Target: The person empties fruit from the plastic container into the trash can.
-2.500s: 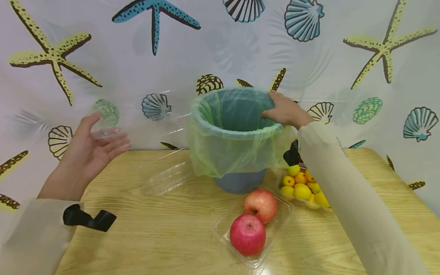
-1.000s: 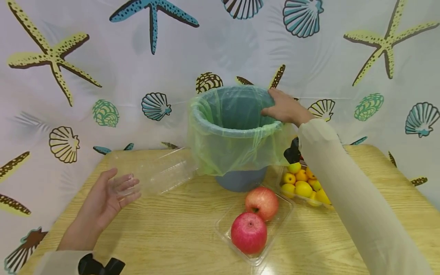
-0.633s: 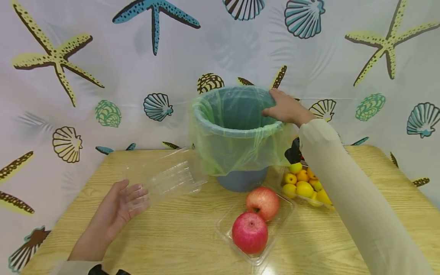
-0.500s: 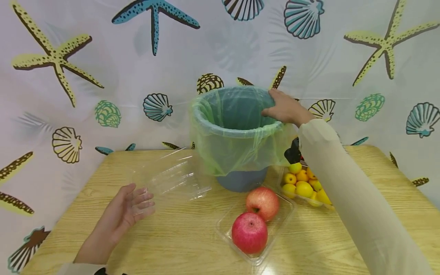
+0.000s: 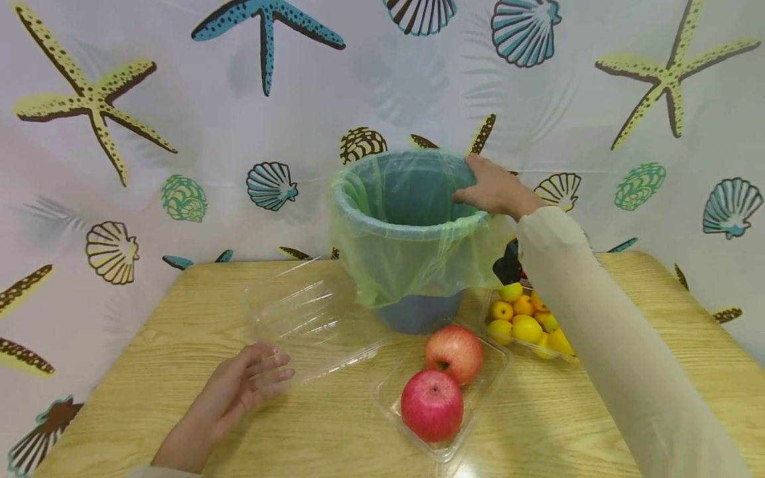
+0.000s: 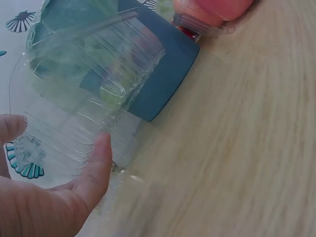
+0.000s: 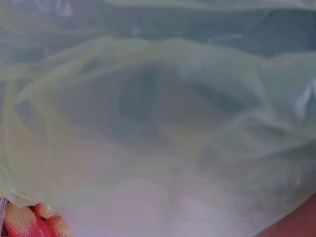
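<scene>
A clear, ribbed plastic container (image 5: 311, 318) spans the table left of a blue trash bin (image 5: 418, 315); its outline is hard to follow. My left hand (image 5: 245, 385) holds it by its near left side. In the left wrist view, thumb and fingers stand around the ribbed wall of the plastic container (image 6: 74, 128). A pale green trash bag (image 5: 412, 265) lines the bin and folds out over its rim. My right hand (image 5: 496, 189) grips the bin's right rim, over the bag. The right wrist view mostly shows the trash bag (image 7: 148, 123), with some skin at its lower right corner.
In front of the bin, two red apples (image 5: 433, 405) sit in a clear tray (image 5: 439, 455). A clear box of small yellow and orange fruits (image 5: 526, 328) stands under my right forearm. Behind the wooden table (image 5: 335, 425) hangs a shell-patterned curtain (image 5: 335, 79).
My left hand has come down and to the right with the plastic container, which now lies closer to the apple tray. The right hand has stayed on the bin's rim.
</scene>
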Demonstrator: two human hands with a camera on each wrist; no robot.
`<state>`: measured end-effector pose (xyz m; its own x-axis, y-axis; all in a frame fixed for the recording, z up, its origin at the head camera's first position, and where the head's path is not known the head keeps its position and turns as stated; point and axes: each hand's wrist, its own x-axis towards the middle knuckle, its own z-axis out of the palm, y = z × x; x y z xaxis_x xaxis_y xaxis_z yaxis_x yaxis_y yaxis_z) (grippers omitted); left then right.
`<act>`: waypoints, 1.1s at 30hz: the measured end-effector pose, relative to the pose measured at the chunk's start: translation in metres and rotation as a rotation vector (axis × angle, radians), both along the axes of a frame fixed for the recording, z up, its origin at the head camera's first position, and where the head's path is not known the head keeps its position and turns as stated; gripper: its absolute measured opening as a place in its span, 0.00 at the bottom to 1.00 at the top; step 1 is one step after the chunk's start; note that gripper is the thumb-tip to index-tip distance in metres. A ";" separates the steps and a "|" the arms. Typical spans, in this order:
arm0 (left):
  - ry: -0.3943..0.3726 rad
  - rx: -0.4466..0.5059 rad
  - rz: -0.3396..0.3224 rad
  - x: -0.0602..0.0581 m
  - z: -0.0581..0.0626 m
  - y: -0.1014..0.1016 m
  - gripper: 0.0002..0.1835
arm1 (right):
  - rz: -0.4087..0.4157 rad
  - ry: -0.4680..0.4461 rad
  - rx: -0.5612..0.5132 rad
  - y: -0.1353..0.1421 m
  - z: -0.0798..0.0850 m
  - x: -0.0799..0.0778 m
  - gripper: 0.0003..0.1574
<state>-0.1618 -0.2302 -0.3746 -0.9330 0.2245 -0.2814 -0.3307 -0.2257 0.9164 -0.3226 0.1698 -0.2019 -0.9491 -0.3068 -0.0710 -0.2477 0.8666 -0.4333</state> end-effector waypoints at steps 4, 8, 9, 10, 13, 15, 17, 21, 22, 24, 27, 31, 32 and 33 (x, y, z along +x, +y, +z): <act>-0.042 0.029 0.030 0.001 -0.007 0.001 0.11 | -0.001 -0.002 -0.011 0.001 0.000 0.000 0.49; -0.075 0.034 0.039 0.002 -0.015 -0.001 0.11 | -0.001 -0.003 -0.005 0.002 -0.001 0.000 0.49; -0.082 0.033 0.036 0.002 -0.016 -0.002 0.11 | -0.002 -0.002 -0.004 0.002 -0.001 -0.001 0.49; -0.084 0.022 0.033 0.002 -0.018 -0.002 0.11 | -0.002 -0.002 -0.003 0.002 -0.001 -0.001 0.50; -0.090 0.000 0.024 0.002 -0.020 -0.003 0.10 | -0.005 -0.001 -0.004 0.002 -0.001 -0.002 0.50; -0.093 -0.018 0.025 0.002 -0.021 -0.003 0.10 | -0.006 -0.003 -0.005 0.002 -0.001 -0.002 0.50; -0.091 -0.043 0.030 0.002 -0.021 -0.003 0.10 | -0.008 -0.004 -0.005 0.002 0.000 -0.001 0.50; -0.080 -0.128 0.060 0.001 -0.020 0.000 0.12 | -0.009 -0.001 -0.008 0.002 0.001 0.000 0.50; -0.078 -0.147 0.064 0.001 -0.020 0.000 0.14 | -0.009 0.001 -0.008 0.003 0.001 0.000 0.50; -0.076 -0.194 0.069 0.001 -0.019 0.001 0.18 | -0.009 0.001 -0.014 0.003 0.001 0.000 0.49; -0.074 -0.252 0.053 0.002 -0.020 0.000 0.26 | -0.009 -0.001 -0.022 0.002 0.000 0.000 0.49; -0.069 -0.281 0.020 0.002 -0.019 -0.002 0.31 | -0.011 -0.002 -0.023 0.002 -0.001 -0.001 0.50; -0.069 -0.282 0.014 0.001 -0.019 -0.003 0.32 | -0.012 -0.001 -0.022 0.002 -0.001 -0.001 0.50; -0.068 -0.288 0.007 0.001 -0.018 -0.003 0.33 | -0.011 0.000 -0.020 0.002 -0.001 -0.001 0.50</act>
<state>-0.1606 -0.2330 -0.3929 -0.9108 0.1203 -0.3949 -0.3933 0.0377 0.9186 -0.3237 0.1717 -0.2029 -0.9524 -0.2978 -0.0651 -0.2382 0.8603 -0.4507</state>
